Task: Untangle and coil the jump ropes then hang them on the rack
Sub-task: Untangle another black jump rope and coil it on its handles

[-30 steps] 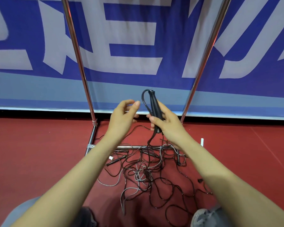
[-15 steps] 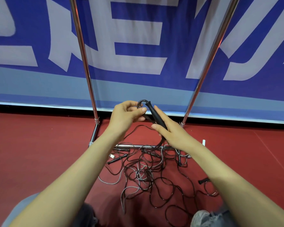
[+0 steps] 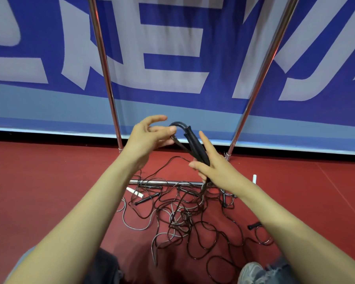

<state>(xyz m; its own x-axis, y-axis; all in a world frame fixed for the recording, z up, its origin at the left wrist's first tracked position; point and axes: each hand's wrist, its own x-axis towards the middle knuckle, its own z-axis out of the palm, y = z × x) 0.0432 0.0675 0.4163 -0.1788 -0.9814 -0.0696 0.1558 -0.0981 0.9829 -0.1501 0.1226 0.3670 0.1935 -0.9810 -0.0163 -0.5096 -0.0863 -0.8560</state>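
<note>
**Handle pair in right hand, cord loop in left**

Head view, only one available.
- Right hand (image 3: 217, 169) grasps two black handles (image 3: 195, 143) held side by side. The thumb is on the near side and the index finger lies straight along them.
- Handles' long axis is diagonal. The butt ends sit low in the palm, and the cord ends point up, away and slightly left, toward the banner (image 3: 172, 58).
- The cord (image 3: 176, 125) exits the top of the handles, arches left and drops into the left hand (image 3: 150, 138). That hand pinches it between thumb and lower fingers, with the index finger lifted clear and curled.
- Handles are in the air between the rack uprights (image 3: 105, 68), above the rack's base bar (image 3: 162, 182).
- The rest of the cord trails down into the tangle of ropes (image 3: 182, 218) on the floor (image 3: 39, 181), dark and grey strands mixed.
- Loose in or beside the tangle are a white handle (image 3: 134, 192) and a black handle (image 3: 147, 199), both just near of the base bar.
- The floor is red and matte. The banner, blue with large white characters, stands behind the rack.
- A shoe (image 3: 250, 271) shows at the bottom edge.
</note>
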